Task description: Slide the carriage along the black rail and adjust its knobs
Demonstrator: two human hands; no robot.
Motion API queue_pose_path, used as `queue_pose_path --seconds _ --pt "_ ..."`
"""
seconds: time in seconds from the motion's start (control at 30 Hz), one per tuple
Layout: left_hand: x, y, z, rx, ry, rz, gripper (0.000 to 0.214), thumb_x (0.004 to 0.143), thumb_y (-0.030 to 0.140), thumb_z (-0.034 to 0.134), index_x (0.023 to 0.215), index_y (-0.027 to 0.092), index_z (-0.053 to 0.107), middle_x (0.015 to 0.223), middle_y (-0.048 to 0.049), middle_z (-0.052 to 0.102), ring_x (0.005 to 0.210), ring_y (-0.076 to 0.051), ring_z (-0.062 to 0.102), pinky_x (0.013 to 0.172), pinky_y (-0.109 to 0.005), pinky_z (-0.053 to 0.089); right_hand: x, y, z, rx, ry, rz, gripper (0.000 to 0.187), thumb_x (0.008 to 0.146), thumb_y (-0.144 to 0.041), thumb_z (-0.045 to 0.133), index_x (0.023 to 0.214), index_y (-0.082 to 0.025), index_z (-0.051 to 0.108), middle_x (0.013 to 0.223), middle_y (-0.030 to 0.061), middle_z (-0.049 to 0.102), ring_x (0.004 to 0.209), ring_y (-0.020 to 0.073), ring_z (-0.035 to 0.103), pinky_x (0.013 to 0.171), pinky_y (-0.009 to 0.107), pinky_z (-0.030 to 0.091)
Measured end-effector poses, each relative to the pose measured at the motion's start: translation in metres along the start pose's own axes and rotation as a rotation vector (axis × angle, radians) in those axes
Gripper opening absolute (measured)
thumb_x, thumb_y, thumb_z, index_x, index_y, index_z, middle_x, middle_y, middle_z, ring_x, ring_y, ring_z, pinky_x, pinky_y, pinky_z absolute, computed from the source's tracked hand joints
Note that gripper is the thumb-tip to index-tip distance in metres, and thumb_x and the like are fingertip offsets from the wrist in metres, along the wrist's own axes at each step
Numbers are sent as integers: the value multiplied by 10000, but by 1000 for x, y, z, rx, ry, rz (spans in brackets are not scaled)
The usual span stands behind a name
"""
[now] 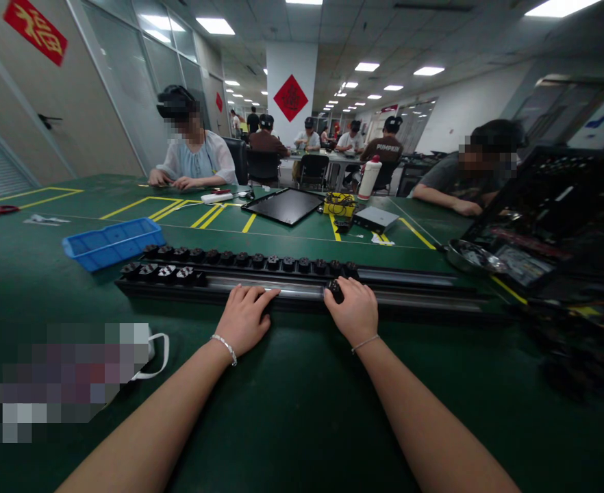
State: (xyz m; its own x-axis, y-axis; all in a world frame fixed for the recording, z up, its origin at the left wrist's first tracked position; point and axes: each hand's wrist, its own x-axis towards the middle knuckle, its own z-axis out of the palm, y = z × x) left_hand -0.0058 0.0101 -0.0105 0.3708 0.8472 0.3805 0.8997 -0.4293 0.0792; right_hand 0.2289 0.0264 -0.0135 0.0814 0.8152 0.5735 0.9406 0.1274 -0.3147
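Two long black channelled rails (409,303) lie side by side across the green table. Small black round parts (272,262) line much of the far rail, and several more with pale markings (166,272) sit at the left end of the near one. My left hand (244,318) rests on the near rail's front edge, fingers stretched out and holding nothing. Farther right, my right hand (353,309) grips a small black round part (335,292) between thumb and fingers at the near rail. Its lower side is hidden, so I cannot tell whether it touches the channel.
A blue bin (114,243) stands behind the rails' left end. Beyond lie a dark flat panel (283,205), a yellow object with cables (340,204), a silver box (376,219) and a bottle (369,178). Metal bowl (471,257) and electronics crowd the right. Co-workers sit across the table.
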Motion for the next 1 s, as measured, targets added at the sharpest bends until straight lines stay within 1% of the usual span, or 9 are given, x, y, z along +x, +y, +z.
queue_pose_path --seconds 0.3,0.43,0.53,0.67,0.9,1.0 --pt "0 0 1 3 -1 0 519 745 222 492 1262 267 472 1131 -52 563 1064 -243 464 1051 -476 236 0 2 -1 -14 -8 -22 370 793 -383 475 1026 -147 639 1104 115 636 1105 249 514 969 408 307" --pt "0 1 0 0 -2 6 527 743 220 496 1267 258 469 1136 -56 555 1065 -248 451 1045 -476 242 0 0 -2 -23 -10 8 437 795 -409 481 1122 -143 594 1103 120 631 1096 255 515 946 407 316" --pt "0 2 -1 -6 8 0 534 734 215 509 1264 270 470 1129 -51 556 1056 -249 444 1038 -481 249 0 -1 -3 -14 -9 17 456 806 -427 476 1174 -172 566 1091 106 635 1083 251 519 917 398 328" --pt "1 2 -1 -18 12 -7 530 727 208 515 1250 279 480 1116 -50 562 1052 -248 444 1035 -485 251 1 -2 -4 2 -9 9 388 815 -414 471 1116 -209 606 1075 77 644 1080 242 518 897 387 331" --pt "0 1 1 -13 5 1 535 736 213 502 1267 267 466 1132 -53 552 1068 -249 441 1043 -481 240 1 -1 -3 6 0 18 367 802 -400 481 1079 -208 623 1082 59 647 1085 242 517 901 378 328" --pt "0 0 2 -15 5 3 537 737 211 499 1271 260 463 1134 -60 548 1067 -243 449 1051 -480 227 1 -2 -3 6 -2 19 359 801 -393 479 1065 -200 628 1083 65 647 1085 243 520 902 377 330"
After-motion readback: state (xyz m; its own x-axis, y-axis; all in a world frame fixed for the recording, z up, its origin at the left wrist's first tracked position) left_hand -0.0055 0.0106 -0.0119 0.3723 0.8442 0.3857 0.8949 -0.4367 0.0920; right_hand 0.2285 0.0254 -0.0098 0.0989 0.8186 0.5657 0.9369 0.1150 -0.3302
